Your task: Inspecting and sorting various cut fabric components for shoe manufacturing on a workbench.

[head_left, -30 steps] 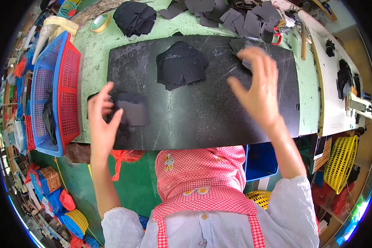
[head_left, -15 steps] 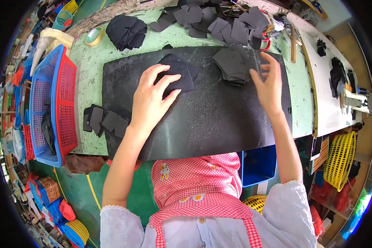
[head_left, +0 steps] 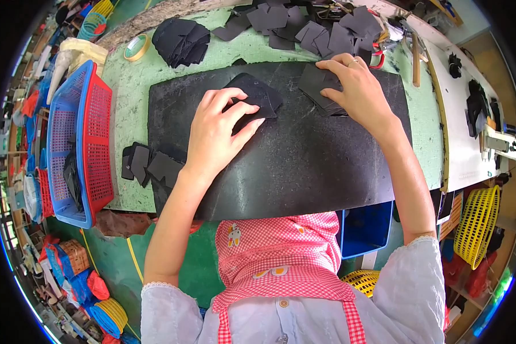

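My left hand [head_left: 221, 126] rests on a pile of dark black flat pieces [head_left: 268, 94] on a black board [head_left: 258, 172]. Its fingers are curved and spread apart, with the tips on the top piece. To the right, a stack of greyer flat pieces [head_left: 311, 86] lies on the same board. Over that stack is my right hand [head_left: 358, 92], its thumb and fingers apart and the fingertips on the upper pieces. The right hand covers the stack's right part. Beside my left forearm lie several loose dark pieces [head_left: 165, 168].
A red and blue basket [head_left: 97, 143] stands at the left edge of the green table [head_left: 129, 103]. Toward the back are a tape roll [head_left: 136, 47], a black stack [head_left: 180, 43], scattered dark pieces [head_left: 269, 18], red-handled scissors [head_left: 377, 59] and a wooden-handled tool [head_left: 415, 60].
My right hand has moved left from beside the greyer stack onto it. My left hand stays on the dark pile. The whole view has shifted slightly.
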`<control>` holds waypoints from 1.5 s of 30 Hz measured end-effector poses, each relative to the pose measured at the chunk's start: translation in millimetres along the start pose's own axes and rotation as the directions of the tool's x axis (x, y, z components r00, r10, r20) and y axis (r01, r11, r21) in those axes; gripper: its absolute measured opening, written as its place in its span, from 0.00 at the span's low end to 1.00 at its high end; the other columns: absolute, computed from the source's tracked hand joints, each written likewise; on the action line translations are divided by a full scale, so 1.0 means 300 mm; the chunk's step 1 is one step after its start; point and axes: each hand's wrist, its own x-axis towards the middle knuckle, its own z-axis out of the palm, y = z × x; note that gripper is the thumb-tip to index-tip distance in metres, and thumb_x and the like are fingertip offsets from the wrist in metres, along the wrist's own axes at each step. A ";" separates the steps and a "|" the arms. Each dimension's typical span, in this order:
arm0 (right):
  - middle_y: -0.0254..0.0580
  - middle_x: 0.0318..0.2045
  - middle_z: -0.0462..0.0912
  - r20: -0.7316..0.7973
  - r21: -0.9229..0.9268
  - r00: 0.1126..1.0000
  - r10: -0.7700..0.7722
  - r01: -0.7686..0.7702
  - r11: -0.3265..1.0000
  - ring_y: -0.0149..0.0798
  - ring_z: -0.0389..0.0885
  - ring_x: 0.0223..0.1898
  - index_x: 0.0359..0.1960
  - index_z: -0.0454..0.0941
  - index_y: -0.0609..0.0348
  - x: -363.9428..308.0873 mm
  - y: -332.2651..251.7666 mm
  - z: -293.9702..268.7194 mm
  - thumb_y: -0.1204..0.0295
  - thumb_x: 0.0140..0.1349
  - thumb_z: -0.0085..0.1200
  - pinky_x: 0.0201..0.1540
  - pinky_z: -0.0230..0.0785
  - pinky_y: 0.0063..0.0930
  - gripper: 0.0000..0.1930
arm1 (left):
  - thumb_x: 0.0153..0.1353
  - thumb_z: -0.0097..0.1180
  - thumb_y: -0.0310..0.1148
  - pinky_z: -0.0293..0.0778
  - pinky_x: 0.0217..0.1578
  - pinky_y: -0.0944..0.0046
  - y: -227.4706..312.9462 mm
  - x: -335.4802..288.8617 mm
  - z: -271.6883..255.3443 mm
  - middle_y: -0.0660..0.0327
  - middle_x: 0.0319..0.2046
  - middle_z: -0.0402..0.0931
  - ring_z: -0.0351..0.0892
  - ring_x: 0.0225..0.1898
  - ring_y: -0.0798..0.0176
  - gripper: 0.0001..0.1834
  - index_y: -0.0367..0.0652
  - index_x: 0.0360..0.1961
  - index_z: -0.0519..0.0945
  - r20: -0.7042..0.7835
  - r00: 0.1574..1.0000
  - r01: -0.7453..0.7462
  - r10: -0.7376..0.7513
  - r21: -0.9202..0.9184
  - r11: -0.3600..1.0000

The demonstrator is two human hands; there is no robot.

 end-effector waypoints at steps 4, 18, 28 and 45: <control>0.41 0.52 0.80 -0.084 -0.016 0.996 -0.005 0.004 1.000 0.51 0.77 0.58 0.57 0.82 0.55 -0.024 -0.014 0.025 0.72 0.56 0.70 0.62 0.75 0.41 0.25 | 0.65 0.66 0.34 0.79 0.42 0.54 0.003 0.023 -0.007 0.56 0.34 0.82 0.83 0.39 0.50 0.08 0.43 0.41 0.84 -0.183 0.978 0.089 -0.100 -0.066 0.994; 0.50 0.44 0.83 0.050 -0.029 0.988 0.144 -0.142 0.989 0.57 0.83 0.50 0.47 0.81 0.61 0.010 -0.063 0.035 0.76 0.54 0.65 0.55 0.78 0.46 0.17 | 0.73 0.62 0.40 0.76 0.39 0.71 -0.174 0.031 -0.008 0.66 0.39 0.81 0.79 0.39 0.75 0.12 0.41 0.46 0.81 0.112 0.672 0.385 -0.732 -0.897 0.216; 0.56 0.28 0.85 0.224 0.348 0.924 0.311 -0.374 0.860 0.51 0.86 0.33 0.47 0.82 0.66 -0.030 -0.007 -0.073 0.59 0.66 0.56 0.41 0.76 0.38 0.20 | 0.43 0.70 0.22 0.79 0.46 0.52 0.106 -0.213 -0.003 0.63 0.45 0.83 0.82 0.46 0.50 0.15 0.45 0.32 0.78 -0.029 0.998 -0.054 0.051 -0.134 0.989; 0.43 0.48 0.85 0.420 0.904 0.904 0.085 -0.408 -0.132 0.34 0.84 0.49 0.52 0.80 0.68 0.015 -0.255 0.175 0.63 0.74 0.57 0.58 0.80 0.31 0.17 | 0.51 0.75 0.31 0.76 0.44 0.59 0.171 -0.285 -0.064 0.62 0.40 0.81 0.80 0.39 0.58 0.11 0.49 0.34 0.85 0.046 0.998 -0.038 0.048 -0.211 0.977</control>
